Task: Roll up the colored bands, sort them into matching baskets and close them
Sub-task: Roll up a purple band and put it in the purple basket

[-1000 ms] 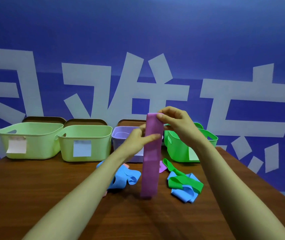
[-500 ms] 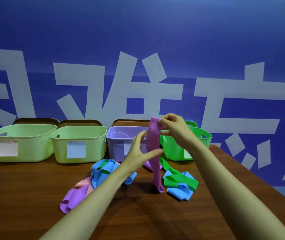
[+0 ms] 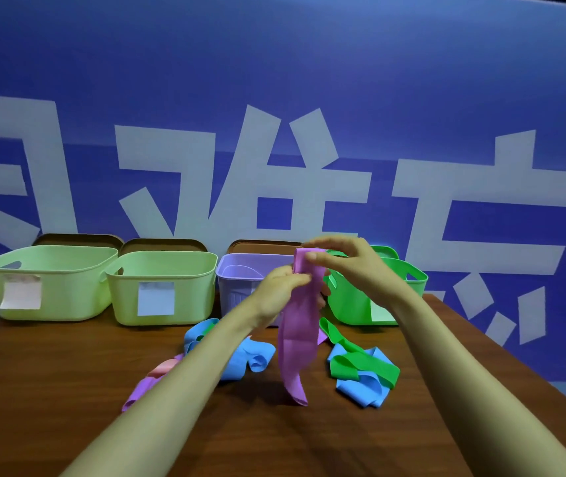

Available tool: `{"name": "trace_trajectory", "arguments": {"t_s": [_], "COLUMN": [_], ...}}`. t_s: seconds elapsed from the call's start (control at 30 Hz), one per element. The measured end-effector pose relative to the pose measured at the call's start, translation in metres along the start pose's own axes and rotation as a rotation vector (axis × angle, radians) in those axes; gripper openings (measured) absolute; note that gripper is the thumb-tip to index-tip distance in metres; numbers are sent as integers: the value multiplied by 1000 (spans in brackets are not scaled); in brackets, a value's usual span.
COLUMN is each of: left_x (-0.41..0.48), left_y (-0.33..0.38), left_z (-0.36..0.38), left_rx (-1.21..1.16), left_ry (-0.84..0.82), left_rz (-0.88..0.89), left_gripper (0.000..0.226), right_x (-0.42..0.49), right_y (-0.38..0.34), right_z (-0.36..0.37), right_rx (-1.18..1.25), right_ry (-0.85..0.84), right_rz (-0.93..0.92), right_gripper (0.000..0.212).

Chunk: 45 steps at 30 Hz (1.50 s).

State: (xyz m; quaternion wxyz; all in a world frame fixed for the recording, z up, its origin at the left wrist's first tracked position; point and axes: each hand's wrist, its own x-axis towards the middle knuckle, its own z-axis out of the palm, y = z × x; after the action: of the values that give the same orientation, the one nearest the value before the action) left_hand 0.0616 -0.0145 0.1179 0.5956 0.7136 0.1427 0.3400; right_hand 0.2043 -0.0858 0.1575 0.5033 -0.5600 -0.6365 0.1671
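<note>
Far to the left of the purple basket (image 3: 240, 290) stands a pale green basket (image 3: 75, 290) with a paper note on its front. A second pale green basket (image 3: 192, 290), also with a note, sits just beside the purple one on its left. Brown lids (image 3: 163, 244) lean behind these three. In front of the purple basket and to its left, a purple-and-pink band (image 3: 144, 387) lies loose on the wooden table (image 3: 68, 390), with a crumpled blue band (image 3: 247, 359) closer in. Directly before the purple basket, my left hand (image 3: 278, 290) has its fingers curled round the upper part of the purple band (image 3: 297, 339), which hangs with its lower end seeming to touch the table. My right hand (image 3: 354, 266) pinches the band's top end between thumb and fingers. Just right of the purple basket is a bright green basket (image 3: 354, 304), and in front of that a green band (image 3: 364, 364) lies across another blue band (image 3: 360, 387).
</note>
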Motion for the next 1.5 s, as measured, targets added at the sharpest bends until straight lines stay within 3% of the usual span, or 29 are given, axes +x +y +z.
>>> {"name": "trace_trajectory", "arguments": {"t_s": [0.13, 0.33, 0.43, 0.57, 0.73, 0.97, 1.07, 1.17, 1.23, 1.3, 1.5], "left_x": [-1, -20, -23, -17, -35, -81, -97, -105, -103, -96, -60], "left_y": [-1, -66, -84, -63, -52, -50, -73, -103, -116, -127, -140], "left_z": [-6, -14, -16, -18, -15, -14, -15, -19, -24, -30, -32], "left_rx": [15, 236, 360, 380, 561, 271, 204, 587, 708, 564, 270], "left_ry": [-35, -154, -76, 159, 15, -168, -179, -198, -37, 103, 130], "left_rz": [12, -192, -187, -52, -139, -247, -376, -384, -387, -435, -494], "left_gripper": [15, 22, 47, 31, 28, 17, 29, 36, 46, 53, 55], "right_x": [5, 15, 13, 6, -3, -19, -25, -34, -45, -55, -48], "right_y": [-9, -17, -14, -13, -15, -15, 13, 61, 91, 111, 127], "right_z": [6, 5, 9, 11, 13, 20, 35, 60, 79, 95, 109], "right_rx": [151, 256, 225, 212, 187, 225, 265, 251, 206, 196, 364], "right_ry": [97, 303, 260, 201, 205, 158, 89, -1, -44, -16, 172], "right_rz": [-44, -35, -22, -29, -50, -54, 50, 224, 309, 364, 398], "right_gripper": [2, 5, 5, 5, 4, 13, 9, 4, 5, 4, 2]}}
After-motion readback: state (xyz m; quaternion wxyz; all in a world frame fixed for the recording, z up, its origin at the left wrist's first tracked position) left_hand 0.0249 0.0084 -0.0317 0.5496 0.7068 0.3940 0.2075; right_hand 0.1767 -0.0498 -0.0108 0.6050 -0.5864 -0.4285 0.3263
